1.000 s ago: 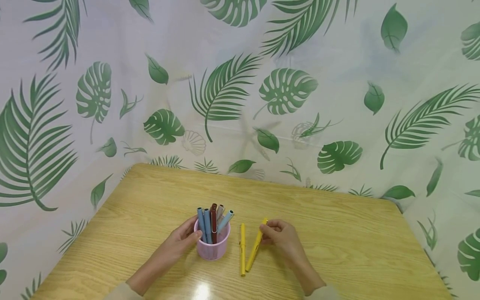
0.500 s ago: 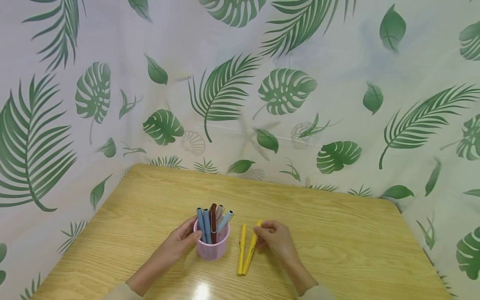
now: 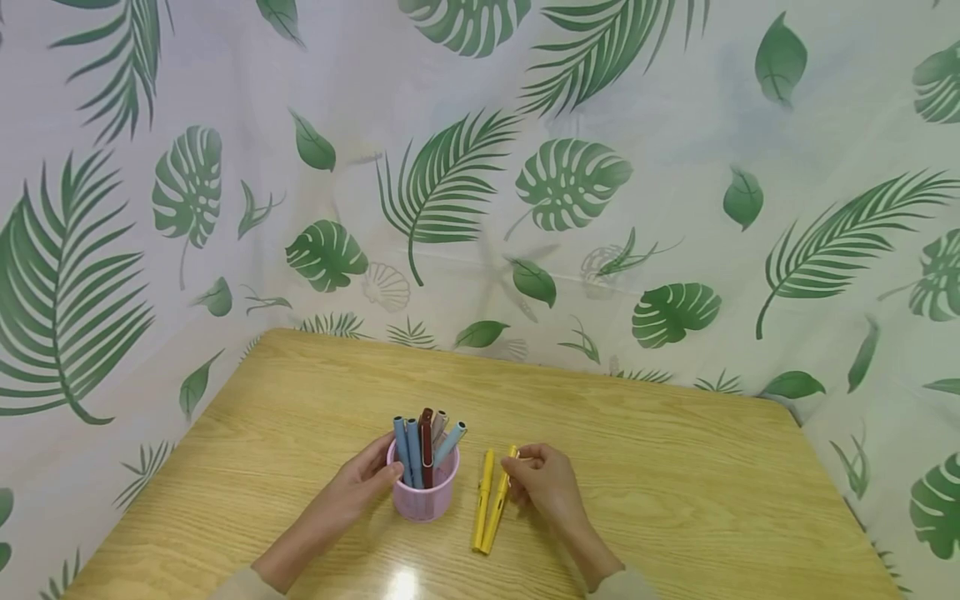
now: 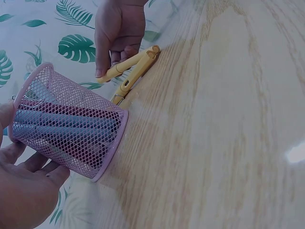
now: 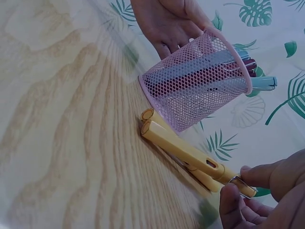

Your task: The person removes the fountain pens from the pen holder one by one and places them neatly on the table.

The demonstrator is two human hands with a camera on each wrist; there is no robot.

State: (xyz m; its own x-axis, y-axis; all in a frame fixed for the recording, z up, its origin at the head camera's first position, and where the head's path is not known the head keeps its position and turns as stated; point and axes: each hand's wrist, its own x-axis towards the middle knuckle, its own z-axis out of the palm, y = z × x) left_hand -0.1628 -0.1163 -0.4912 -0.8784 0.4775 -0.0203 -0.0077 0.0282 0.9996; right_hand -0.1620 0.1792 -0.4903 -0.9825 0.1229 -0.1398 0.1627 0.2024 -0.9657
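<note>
A pink mesh pen holder stands upright on the wooden table, holding several pens: blue ones, a dark red one, a greyish one and a light blue one that leans right. My left hand grips the holder's left side, thumb at the rim. To the right lie two yellow pens; the left one rests on the table. My right hand pinches the clip end of the other yellow pen, whose far end is down beside the first pen's end.
The wooden table extends right and behind the holder. A white cloth with green leaf prints hangs along the table's back and sides. Light glares on the table near the front.
My right hand has moved left with its yellow pen, bringing it close alongside the other, which has turned slightly, its lower end shifting left. The left hand and holder have stayed put.
</note>
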